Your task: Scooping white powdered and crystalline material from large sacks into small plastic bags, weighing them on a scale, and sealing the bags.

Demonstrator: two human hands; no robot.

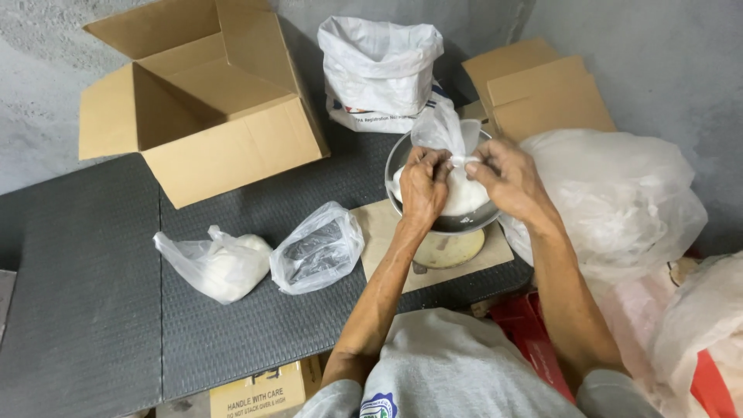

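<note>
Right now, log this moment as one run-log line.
left hand: grips bag neck | right hand: grips bag neck | clear bag of white powder: in metal scale bowl

I have 1 camera, worn on my head, looking steeply down and forward over my forearms. My left hand (423,188) and right hand (507,179) sit close, just right of centre.

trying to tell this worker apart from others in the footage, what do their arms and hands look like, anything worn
Both forearms are bare and lean, with no gloves, watch or rings visible on the left hand or right hand. Short light grey sleeves end above the elbows, part of a grey shirt with a small blue and white emblem at the chest.
</note>
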